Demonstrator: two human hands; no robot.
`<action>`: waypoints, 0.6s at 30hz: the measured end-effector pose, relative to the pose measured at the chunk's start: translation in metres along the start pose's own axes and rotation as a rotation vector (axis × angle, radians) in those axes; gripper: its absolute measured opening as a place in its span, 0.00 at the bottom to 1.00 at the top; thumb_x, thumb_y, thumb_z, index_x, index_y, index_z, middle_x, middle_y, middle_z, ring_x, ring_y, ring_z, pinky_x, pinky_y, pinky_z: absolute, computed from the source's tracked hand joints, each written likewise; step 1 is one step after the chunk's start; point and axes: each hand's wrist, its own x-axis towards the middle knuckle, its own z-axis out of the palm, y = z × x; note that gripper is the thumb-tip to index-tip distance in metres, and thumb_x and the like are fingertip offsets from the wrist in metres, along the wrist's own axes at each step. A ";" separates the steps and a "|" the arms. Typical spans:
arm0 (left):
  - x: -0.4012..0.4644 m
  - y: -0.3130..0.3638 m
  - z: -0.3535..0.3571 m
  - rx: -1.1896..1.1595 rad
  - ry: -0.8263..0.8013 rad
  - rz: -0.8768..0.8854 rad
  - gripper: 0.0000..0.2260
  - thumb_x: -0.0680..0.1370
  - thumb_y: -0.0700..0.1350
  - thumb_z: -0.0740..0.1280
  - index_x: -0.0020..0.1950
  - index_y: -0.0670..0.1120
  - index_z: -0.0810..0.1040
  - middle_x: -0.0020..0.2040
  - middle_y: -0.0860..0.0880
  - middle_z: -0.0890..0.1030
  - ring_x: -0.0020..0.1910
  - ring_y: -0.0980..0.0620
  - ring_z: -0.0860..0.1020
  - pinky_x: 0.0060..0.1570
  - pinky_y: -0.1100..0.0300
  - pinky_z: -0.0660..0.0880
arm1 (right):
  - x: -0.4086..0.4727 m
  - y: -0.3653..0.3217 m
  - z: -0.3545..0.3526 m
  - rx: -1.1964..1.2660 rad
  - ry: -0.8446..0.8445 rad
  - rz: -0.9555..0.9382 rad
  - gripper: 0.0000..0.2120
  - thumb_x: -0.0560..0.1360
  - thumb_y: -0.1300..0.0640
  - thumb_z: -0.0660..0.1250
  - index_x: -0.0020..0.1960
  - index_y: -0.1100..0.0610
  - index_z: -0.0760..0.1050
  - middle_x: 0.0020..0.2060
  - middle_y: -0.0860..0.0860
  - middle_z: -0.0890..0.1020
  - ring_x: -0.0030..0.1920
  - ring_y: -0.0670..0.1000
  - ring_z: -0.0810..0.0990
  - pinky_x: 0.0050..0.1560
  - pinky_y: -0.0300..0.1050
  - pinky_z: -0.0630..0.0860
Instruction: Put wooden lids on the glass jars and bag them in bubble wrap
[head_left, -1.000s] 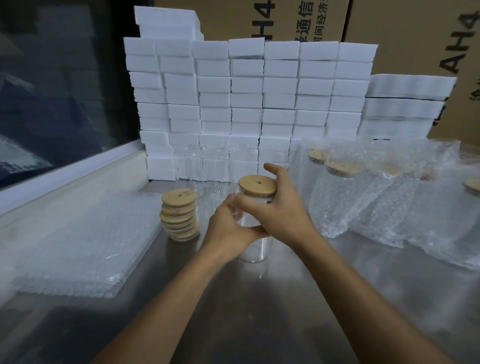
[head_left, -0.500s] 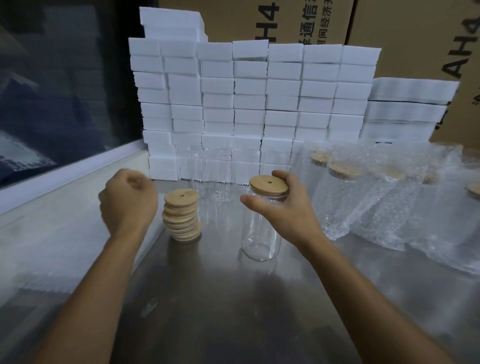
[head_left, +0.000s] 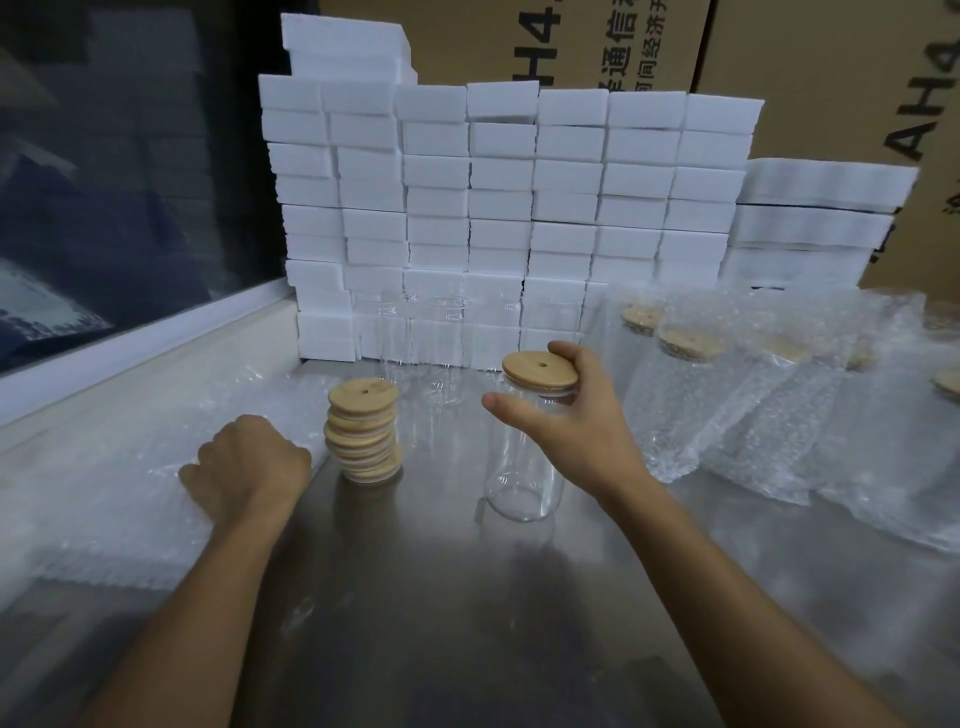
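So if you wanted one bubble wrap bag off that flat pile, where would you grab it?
Probably pinch the top bag of the bubble wrap pile at its near right edge, beside the stack of wooden lids, coming from above. The bags lie flat and limp, so only an edge can be lifted; the left hand is already resting there.
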 end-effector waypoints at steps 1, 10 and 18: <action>0.000 0.000 -0.002 -0.022 0.014 -0.004 0.07 0.76 0.43 0.70 0.44 0.39 0.80 0.46 0.38 0.82 0.47 0.36 0.79 0.53 0.47 0.71 | 0.000 0.001 0.000 -0.014 -0.009 0.001 0.44 0.64 0.43 0.82 0.73 0.47 0.64 0.55 0.37 0.75 0.57 0.41 0.77 0.54 0.33 0.71; -0.015 0.046 -0.072 -0.514 0.290 0.291 0.04 0.75 0.43 0.66 0.44 0.42 0.79 0.42 0.42 0.80 0.40 0.42 0.77 0.46 0.48 0.74 | 0.004 -0.017 -0.015 -0.096 0.114 -0.012 0.34 0.71 0.40 0.76 0.72 0.47 0.67 0.66 0.45 0.70 0.64 0.45 0.70 0.60 0.44 0.68; -0.062 0.089 -0.087 -0.859 0.082 0.983 0.03 0.74 0.37 0.70 0.42 0.43 0.78 0.38 0.49 0.78 0.36 0.52 0.76 0.35 0.61 0.74 | -0.005 -0.064 -0.021 0.247 0.142 -0.102 0.13 0.80 0.43 0.67 0.55 0.52 0.78 0.43 0.49 0.86 0.39 0.45 0.86 0.37 0.35 0.79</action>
